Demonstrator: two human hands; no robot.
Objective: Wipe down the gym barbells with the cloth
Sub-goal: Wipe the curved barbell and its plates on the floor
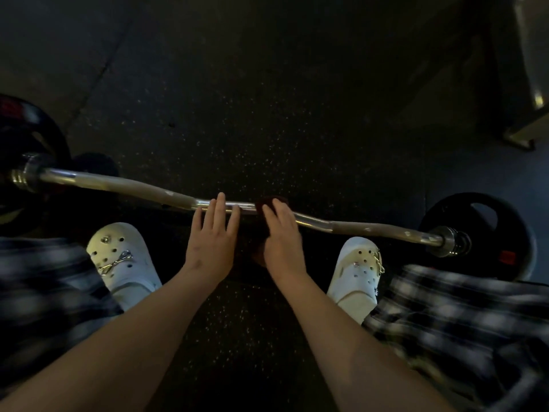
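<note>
Rolling is the chief risk: the bar (124,185) lies on the floor (267,114) with a plate (475,215) at each end, and neither hand has a firm hold of it. A hard sideways stroke could, I judge, turn the bar or push it away, or back toward the shoes (121,254) just behind it. The cloth (271,202) is small, dark and bunched. With only downward pressure on it, it may slide off the bar or skip over the bends, leaving the angled, duller stretches unwiped. Light is poor, so missed patches would be hard to notice.

The left hand (212,233) is flat, its fingers (220,203) straight and a little spread. Their tips rest on the bright middle section of the bar, and they grasp nothing. The right hand (283,236) is just beside it. Its fingers (269,214) lie nearly straight over the cloth and press it onto the bar. Part of the cloth shows past the fingertips and part seems to hang below the palm. Whether the thumb hooks under the cloth cannot be told.
</note>
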